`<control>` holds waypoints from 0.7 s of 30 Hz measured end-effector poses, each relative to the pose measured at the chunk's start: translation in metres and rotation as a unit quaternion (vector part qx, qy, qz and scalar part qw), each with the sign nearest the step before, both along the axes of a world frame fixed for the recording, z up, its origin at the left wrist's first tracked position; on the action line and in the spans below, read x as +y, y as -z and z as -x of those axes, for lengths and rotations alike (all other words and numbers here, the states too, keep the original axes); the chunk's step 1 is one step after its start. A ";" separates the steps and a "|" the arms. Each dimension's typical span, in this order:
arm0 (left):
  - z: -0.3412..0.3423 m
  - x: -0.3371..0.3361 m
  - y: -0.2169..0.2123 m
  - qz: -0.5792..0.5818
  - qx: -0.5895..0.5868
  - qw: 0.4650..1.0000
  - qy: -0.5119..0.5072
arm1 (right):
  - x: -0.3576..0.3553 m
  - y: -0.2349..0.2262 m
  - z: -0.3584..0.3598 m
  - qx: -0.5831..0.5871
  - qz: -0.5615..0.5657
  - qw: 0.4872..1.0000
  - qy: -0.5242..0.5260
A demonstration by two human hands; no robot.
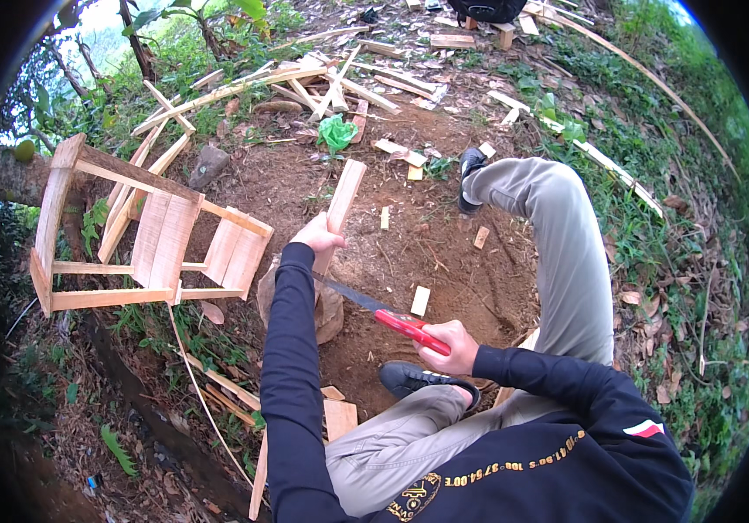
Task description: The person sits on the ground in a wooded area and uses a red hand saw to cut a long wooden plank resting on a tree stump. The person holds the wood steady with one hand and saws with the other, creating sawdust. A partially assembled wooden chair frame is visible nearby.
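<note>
The wooden slat [340, 209] stands tilted on the stump [326, 309], just right of the half-built wooden frame [152, 235] that sits on the dirt at the left. My left hand [318, 235] wraps around the slat's middle, fingers closed tight on it, holding it against the stump top. To cut well here, I judge that this hand must press down and stay clear above the blade line, so the slat does not chatter or twist. The saw blade [353, 295] meets the slat low down, just under that hand. Further right, my right hand [449, 346] is closed around the red saw handle [409, 329]. Long, light strokes seem best, with the blade kept square. My shoe [418, 379] is near the stump, my knees spread on either side.
</note>
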State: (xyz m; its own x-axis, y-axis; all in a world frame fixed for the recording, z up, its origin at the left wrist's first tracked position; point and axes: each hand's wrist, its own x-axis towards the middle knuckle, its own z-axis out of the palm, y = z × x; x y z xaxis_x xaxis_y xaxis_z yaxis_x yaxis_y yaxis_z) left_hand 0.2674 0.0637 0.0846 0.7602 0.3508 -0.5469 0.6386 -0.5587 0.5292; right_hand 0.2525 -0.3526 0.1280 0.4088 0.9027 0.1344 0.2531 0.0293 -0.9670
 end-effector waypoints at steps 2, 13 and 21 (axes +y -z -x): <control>0.001 -0.001 -0.003 -0.070 0.014 0.997 -0.003 | 0.002 0.001 0.000 -0.003 -0.001 1.000 -0.003; -0.024 -0.059 -0.073 -0.290 -0.100 0.952 0.016 | 0.002 -0.002 0.000 -0.026 -0.007 1.000 0.002; -0.013 -0.067 -0.096 -0.342 0.074 0.933 0.084 | -0.001 -0.003 -0.001 -0.017 -0.012 1.000 0.009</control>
